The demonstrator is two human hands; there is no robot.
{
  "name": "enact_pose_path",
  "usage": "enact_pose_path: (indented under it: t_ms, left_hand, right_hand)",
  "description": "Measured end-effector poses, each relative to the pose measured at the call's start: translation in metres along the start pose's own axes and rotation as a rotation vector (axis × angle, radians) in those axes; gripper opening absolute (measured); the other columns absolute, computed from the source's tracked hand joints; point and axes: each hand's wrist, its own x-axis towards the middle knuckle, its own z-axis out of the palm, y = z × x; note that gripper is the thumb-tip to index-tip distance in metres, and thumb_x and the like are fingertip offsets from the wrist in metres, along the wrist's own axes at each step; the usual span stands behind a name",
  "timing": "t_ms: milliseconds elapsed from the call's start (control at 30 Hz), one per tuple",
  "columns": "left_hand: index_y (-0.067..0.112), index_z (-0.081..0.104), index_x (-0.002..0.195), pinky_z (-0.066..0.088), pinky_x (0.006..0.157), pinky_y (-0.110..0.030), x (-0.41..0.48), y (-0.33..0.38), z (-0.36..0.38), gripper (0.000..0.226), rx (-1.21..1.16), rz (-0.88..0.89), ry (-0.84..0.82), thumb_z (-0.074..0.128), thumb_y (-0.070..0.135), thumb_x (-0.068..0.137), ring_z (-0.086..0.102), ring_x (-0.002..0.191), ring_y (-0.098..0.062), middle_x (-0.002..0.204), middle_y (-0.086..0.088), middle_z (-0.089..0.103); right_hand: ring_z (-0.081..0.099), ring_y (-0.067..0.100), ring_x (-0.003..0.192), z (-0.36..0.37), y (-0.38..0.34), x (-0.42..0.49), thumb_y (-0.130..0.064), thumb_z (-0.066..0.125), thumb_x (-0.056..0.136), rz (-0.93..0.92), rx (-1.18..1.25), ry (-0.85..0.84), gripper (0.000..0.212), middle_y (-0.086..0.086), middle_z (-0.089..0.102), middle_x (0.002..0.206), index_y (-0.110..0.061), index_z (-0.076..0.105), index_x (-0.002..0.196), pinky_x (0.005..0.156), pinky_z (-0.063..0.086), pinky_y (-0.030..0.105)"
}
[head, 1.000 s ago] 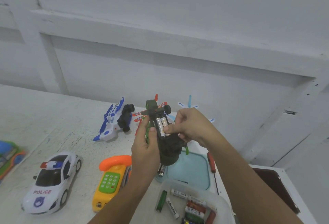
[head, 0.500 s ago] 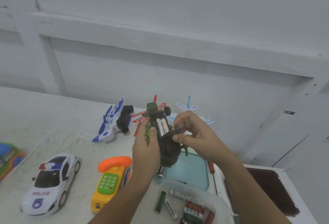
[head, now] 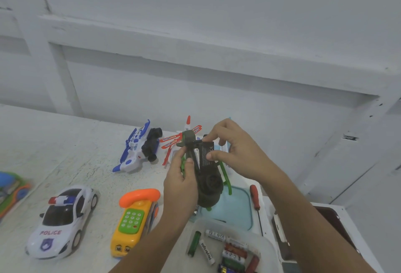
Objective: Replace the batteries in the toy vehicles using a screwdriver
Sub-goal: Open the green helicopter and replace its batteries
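Note:
A dark green toy helicopter (head: 208, 183) is held belly-up above the table. My left hand (head: 180, 183) grips its left side. My right hand (head: 234, 153) pinches a black battery cover (head: 206, 153) and holds it flat over the battery compartment; a strip of one battery still shows at the cover's left edge. A red-handled screwdriver (head: 254, 196) lies on the table to the right of a pale blue lid (head: 236, 207). A clear tub (head: 263, 242) at the front holds several loose batteries (head: 205, 251).
Other toys lie on the white table: a police car (head: 63, 220), a yellow phone bus (head: 134, 220), a blue-and-white plane (head: 138, 149), a red-and-white plane (head: 173, 142) behind the helicopter, and a green toy (head: 10, 190) at the left edge. A wall runs close behind.
My right hand let go of the batteries, took up the black cover and laid it over the compartment. The batteries, bare before, are now mostly hidden. My left hand kept its hold.

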Motion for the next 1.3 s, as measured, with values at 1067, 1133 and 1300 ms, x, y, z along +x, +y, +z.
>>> enact_pose_path:
  t_ms: [1067,1133,1300]
  left_hand:
    - [0.059,0.057,0.111,0.056,0.093,-0.043,-0.012,-0.007,0.005,0.03,0.012,-0.01,-0.103,0.045,0.033,0.102,0.066,0.107,-0.007,0.113,0.017,0.069]
    - [0.059,0.056,0.11,0.055,0.095,-0.042,-0.012,-0.006,0.006,0.029,-0.014,-0.02,-0.102,0.047,0.034,0.101,0.064,0.108,-0.004,0.114,0.022,0.067]
    - [0.064,0.057,0.109,0.057,0.091,-0.046,-0.01,-0.007,0.005,0.03,-0.057,-0.01,-0.14,0.056,0.061,0.08,0.067,0.108,-0.012,0.115,0.022,0.067]
  right_hand:
    - [0.064,0.01,0.079,-0.002,0.017,0.0,0.009,0.067,0.083,0.265,0.424,-0.049,0.029,-0.016,0.065,0.073,-0.016,0.067,0.067,0.079,0.055,0.05]
    - [0.063,0.006,0.076,0.0,0.015,0.0,0.006,0.069,0.083,0.27,0.385,-0.029,0.027,-0.016,0.065,0.073,-0.017,0.067,0.068,0.078,0.055,0.047]
    - [0.061,0.015,0.078,0.001,0.011,0.0,0.002,0.069,0.084,0.239,0.369,0.019,0.014,0.016,0.066,0.091,-0.01,0.065,0.077,0.076,0.053,0.042]
